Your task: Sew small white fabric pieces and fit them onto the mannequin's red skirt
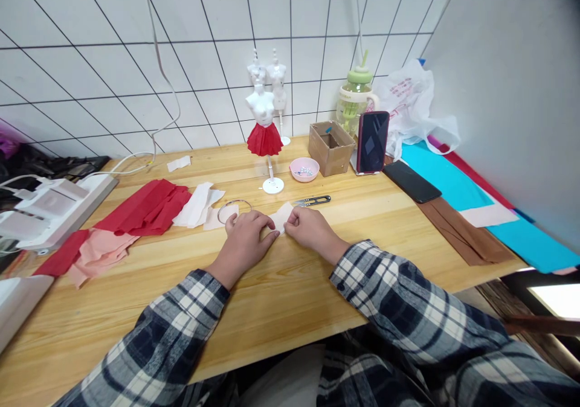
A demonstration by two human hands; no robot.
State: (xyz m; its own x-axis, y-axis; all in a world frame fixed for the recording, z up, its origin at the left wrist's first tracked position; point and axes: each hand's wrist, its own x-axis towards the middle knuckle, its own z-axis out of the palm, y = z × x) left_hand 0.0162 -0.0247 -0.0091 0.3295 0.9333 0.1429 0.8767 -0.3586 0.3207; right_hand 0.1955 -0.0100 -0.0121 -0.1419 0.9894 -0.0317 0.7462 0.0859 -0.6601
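Observation:
A small white piece of fabric [283,212] lies on the table between my hands. My right hand [312,230] is closed, thumb and fingers pinching the fabric's right edge. Resting at its left side, my left hand [247,238] has thumb and forefinger apart, fingertips near the fabric; its other fingers are curved over the table. Just behind my left hand is a thin metal ring [234,201], partly over a pale fabric scrap [214,217]. Black-handled thread snips [317,200] lie beyond my right hand.
A small white mannequin [261,106] in a red pleated skirt stands ahead. Right of it are a pink bead bowl [304,177], a cardboard box [330,156] and a propped phone [372,141]. Red fabric [145,208] and a power strip [90,205] are at left.

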